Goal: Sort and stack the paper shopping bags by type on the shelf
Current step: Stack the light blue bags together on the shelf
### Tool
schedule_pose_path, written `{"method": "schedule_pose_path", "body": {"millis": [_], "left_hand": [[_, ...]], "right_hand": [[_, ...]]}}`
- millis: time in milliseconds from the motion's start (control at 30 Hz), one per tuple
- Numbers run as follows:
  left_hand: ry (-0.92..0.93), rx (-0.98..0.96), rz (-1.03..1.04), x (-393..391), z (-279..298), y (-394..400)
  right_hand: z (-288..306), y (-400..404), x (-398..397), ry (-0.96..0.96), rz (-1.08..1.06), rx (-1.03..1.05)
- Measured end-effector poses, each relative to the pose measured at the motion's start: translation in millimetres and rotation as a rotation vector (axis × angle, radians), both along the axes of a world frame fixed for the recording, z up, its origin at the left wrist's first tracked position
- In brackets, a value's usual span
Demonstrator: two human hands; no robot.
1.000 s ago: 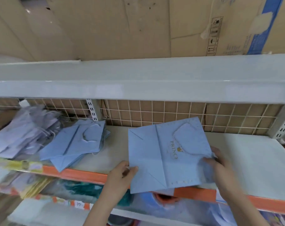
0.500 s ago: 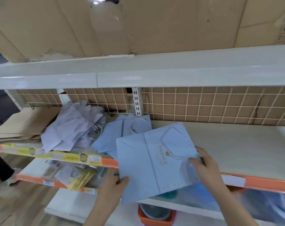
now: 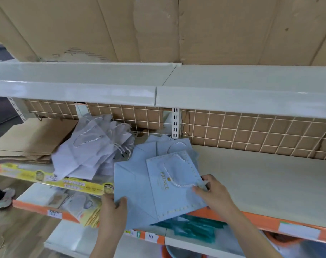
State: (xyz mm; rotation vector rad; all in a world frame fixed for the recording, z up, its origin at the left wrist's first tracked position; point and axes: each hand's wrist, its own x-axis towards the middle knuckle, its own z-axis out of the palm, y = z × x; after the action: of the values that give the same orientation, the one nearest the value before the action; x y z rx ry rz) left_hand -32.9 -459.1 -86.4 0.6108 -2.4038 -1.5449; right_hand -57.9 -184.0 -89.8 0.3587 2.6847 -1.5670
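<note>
Both hands grip blue bag (image 3: 158, 190): left hand (image 3: 112, 205) pinches its left edge, right hand (image 3: 213, 192) its right, over blue stack (image 3: 169, 146) on shelf (image 3: 261, 183).

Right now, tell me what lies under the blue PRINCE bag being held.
Under the blue PRINCE bag, toward the back, lies a stack of matching blue bags on the shelf. Its front half overhangs the orange shelf edge. What else sits beneath is covered.

We are holding a flat blue PRINCE bag (image 3: 158, 190) over the shelf (image 3: 261, 179) edge, our left hand (image 3: 113, 207) gripping its near-left corner and our right hand (image 3: 214, 192) pinching its right edge. It is overlapping the blue stack (image 3: 169, 146); lavender bags (image 3: 91, 146) and brown bags (image 3: 31, 138) are lying further left.
</note>
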Motion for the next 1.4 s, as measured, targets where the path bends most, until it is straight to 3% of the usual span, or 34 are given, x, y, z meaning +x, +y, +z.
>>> {"method": "schedule_pose_path", "body": {"millis": [233, 467, 633, 700, 833, 900, 1000, 1100, 1200, 1400], "left_hand": [[-0.061, -0.165, -0.104, -60.0, 2.3, -18.4], [-0.183, -0.054, -0.185, -99.1, -6.2, 5.9], [-0.224, -0.146, -0.252, -116.3, -16.4, 11.3], [-0.238, -0.252, -0.276, -121.0, -18.3, 10.7], [-0.279, -0.823, -0.339, -137.5, -15.9, 5.1], [-0.231, -0.883, -0.424, -153.7, -14.3, 3.1], [-0.171, -0.844, -0.611, -181.9, -14.4, 4.7], [-0.090, -0.812, -0.733, -211.7, -14.1, 7.0], [-0.052, -0.842, -0.806, -244.1, -14.0, 11.9], [-0.219, -0.848, -0.906, -276.1, -20.3, 14.4]], "right_hand": [[8.9, -11.4, -59.5, -0.037, 0.004, 0.166], [6.2, -0.5, -95.3, -0.021, -0.138, 0.334], [0.0, -12.2, -108.7, 0.005, -0.165, 0.297], [-3.6, -20.1, -105.2, 0.036, -0.116, 0.304], [-8.7, -35.6, -87.9, 0.042, -0.223, 0.576], [-7.6, -43.1, -80.6, 0.132, -0.356, 0.604], [-2.4, -46.8, -76.0, 0.103, -0.446, 0.529], [1.3, -46.4, -74.2, -0.213, -0.387, 0.493], [-4.7, -51.3, -72.7, -0.365, -0.340, 0.453], [-18.8, -62.2, -76.3, -0.419, -0.366, 0.003]]}}
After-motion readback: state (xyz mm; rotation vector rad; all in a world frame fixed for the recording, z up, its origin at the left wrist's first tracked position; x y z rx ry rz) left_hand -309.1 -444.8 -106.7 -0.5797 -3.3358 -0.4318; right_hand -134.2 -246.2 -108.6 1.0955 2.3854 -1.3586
